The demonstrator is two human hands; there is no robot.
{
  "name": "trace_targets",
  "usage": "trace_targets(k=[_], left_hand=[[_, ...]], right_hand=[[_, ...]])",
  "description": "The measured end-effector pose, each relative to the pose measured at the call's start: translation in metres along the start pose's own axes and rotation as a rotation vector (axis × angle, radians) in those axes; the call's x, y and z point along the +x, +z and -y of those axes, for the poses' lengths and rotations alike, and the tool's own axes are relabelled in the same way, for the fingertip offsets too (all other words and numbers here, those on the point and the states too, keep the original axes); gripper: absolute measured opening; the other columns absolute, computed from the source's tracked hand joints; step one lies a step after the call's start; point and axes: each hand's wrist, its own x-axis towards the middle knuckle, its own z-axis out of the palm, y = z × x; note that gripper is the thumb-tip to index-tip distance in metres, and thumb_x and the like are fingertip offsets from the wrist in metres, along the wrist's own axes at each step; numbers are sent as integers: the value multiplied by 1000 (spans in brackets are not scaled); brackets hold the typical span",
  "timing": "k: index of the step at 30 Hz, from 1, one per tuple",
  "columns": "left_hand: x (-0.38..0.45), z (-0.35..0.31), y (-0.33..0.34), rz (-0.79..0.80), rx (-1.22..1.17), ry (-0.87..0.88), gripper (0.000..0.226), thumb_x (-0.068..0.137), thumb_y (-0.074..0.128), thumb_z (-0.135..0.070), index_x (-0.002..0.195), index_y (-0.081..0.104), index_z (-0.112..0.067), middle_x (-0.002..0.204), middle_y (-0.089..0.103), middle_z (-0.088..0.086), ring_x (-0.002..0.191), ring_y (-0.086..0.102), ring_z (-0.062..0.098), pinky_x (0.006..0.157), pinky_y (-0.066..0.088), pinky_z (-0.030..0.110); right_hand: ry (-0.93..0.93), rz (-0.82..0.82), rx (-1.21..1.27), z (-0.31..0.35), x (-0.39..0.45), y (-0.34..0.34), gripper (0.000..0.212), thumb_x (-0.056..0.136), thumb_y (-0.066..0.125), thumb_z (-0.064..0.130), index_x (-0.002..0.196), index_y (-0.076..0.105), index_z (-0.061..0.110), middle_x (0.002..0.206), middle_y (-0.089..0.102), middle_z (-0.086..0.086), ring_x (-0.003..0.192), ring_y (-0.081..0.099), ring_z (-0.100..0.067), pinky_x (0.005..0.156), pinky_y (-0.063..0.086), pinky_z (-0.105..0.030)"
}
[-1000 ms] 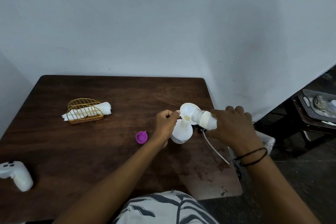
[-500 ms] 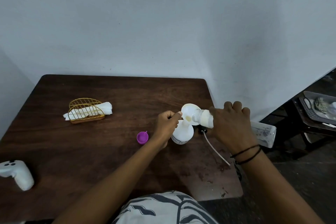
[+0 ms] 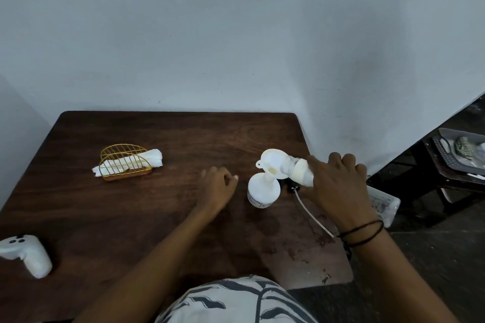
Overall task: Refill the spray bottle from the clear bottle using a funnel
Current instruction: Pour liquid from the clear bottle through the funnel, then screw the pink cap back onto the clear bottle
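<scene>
The white spray bottle (image 3: 263,193) stands on the dark wooden table (image 3: 157,217) with a cream funnel (image 3: 271,162) in its neck. My right hand (image 3: 338,186) grips the clear bottle (image 3: 298,173), which is tipped on its side with its mouth in the funnel bowl. My left hand (image 3: 217,187) hovers low over the table, left of the spray bottle and apart from it, with its fingers curled. It covers the spot where the purple cap lay, so the cap is hidden. The spray head's tube (image 3: 312,214) lies on the table to the right.
A gold wire holder (image 3: 126,165) with a white napkin sits at the back left. A white controller (image 3: 26,253) lies at the front left edge. Beyond the table's right edge are a clear plastic container (image 3: 384,204) and a grey tray (image 3: 462,149) on a dark stand.
My left hand has let go of the funnel and moved left, down over the purple cap. The right hand has kept the clear bottle tipped into the funnel.
</scene>
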Motion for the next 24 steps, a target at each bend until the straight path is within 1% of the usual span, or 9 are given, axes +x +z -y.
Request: trace_targets(k=[1,3,5,10,13,17,20,22,24], left_hand=[[-2,10,2,54,144,2,25,91,60,-44,100,66,-22,113,61,1,110,53,25,95,45,42],[-7,25,7,211,326,-77,43,88,60,-44,126,55,-23,142,42,9,129,38,33,105,36,50],[-12,34,10,308,415,-128,56,86,61,-42,137,46,-23,150,32,12,135,31,37,109,30,54],[-16,44,11,373,428,-95,46,92,56,-28,136,46,-17,146,39,16,130,39,39,108,39,50],[-16,47,10,357,407,-31,39,95,51,-22,134,48,-13,145,43,17,125,45,39,106,42,48],[-12,44,8,281,316,35,35,91,59,-18,124,53,-10,135,53,16,119,53,33,102,45,42],[-6,32,4,182,181,57,34,87,66,-16,118,54,-11,122,58,12,107,57,27,89,50,37],[-2,21,1,128,18,-31,36,84,73,-19,113,52,-17,112,60,6,98,58,20,75,49,28],[3,9,-4,60,-201,-147,37,82,76,-20,108,50,-22,106,60,2,93,59,16,67,47,23]], right_hand=[[3,-6,16,0,0,2,40,71,76,43,107,70,25,82,57,-5,79,50,-28,66,24,-32],[15,26,66,0,0,4,46,73,72,47,114,66,27,88,58,-5,84,52,-28,68,28,-33],[41,69,126,1,-1,7,52,77,65,53,124,59,32,96,59,-3,91,53,-27,70,31,-32],[73,111,316,6,-8,10,54,78,64,57,122,58,27,102,62,-5,95,56,-27,71,40,-31],[92,158,392,8,-10,11,52,79,65,56,120,54,27,107,62,-5,100,56,-26,77,44,-33],[112,170,471,10,-14,12,52,79,64,56,121,53,27,110,61,-4,102,56,-27,79,49,-35],[126,170,499,11,-14,13,55,79,66,57,124,52,28,108,61,-3,102,56,-27,77,47,-35],[125,181,536,12,-13,13,54,78,67,57,121,51,27,108,60,-3,102,56,-26,76,47,-35],[134,184,596,15,-14,13,53,77,67,57,118,51,27,106,59,-2,102,56,-26,74,46,-34]])
